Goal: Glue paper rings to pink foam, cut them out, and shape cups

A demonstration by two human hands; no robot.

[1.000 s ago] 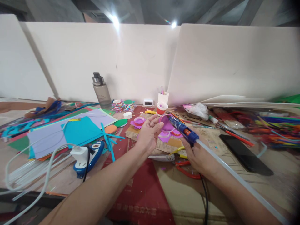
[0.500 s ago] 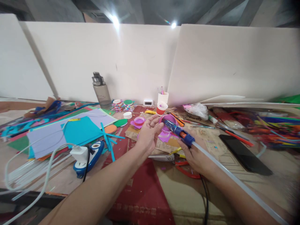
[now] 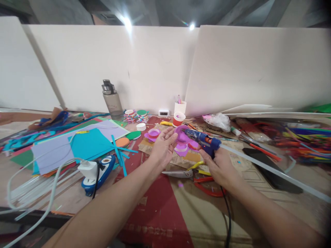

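while one purple ring (image 3: 182, 137) is pinched at its left edge by the fingers of the left hand (image 3: 164, 146), one blue glue gun (image 3: 204, 138) is gripped in the right hand (image 3: 219, 167), its nozzle pointed at the ring's inside; whether the two touch cannot be told. the two hands are held apart, with the ring between them. from the gun's rear one clear glue stick (image 3: 248, 156) is passed over one black phone (image 3: 274, 182). just below, one pair of scissors (image 3: 178, 174) is laid near yellow and red handles; how these are joined cannot be told. beyond the ring two paper cups (image 3: 178, 121) are stood, one behind the other, beside one small clock (image 3: 163, 113). farther left one bottle (image 3: 112, 102) is placed.
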